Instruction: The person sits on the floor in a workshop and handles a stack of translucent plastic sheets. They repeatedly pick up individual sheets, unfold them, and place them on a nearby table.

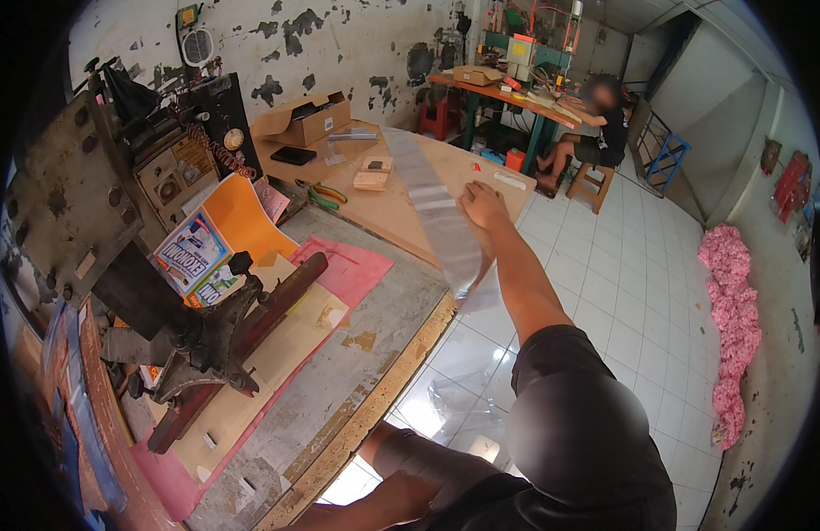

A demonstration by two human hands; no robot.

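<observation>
My right hand (485,205) reaches over the wooden tabletop, its fingers bent at the right edge of a long strip of clear plastic film (427,196). The film lies along the board, and its near end droops over the table's edge beside my forearm. My left hand (408,497) is low, by my leg at the bottom; its fingers are hard to make out. Left of the film are a small stack of pale cards (373,174) and pliers with green and orange handles (323,195).
A heavy press (197,345) stands at left over a pink sheet (348,270), beside printed packaging (197,252). A cardboard box (308,122) and black phone (293,156) lie farther back. Another person (604,124) sits at a far workbench. Pink bundles (730,327) lie along the right wall.
</observation>
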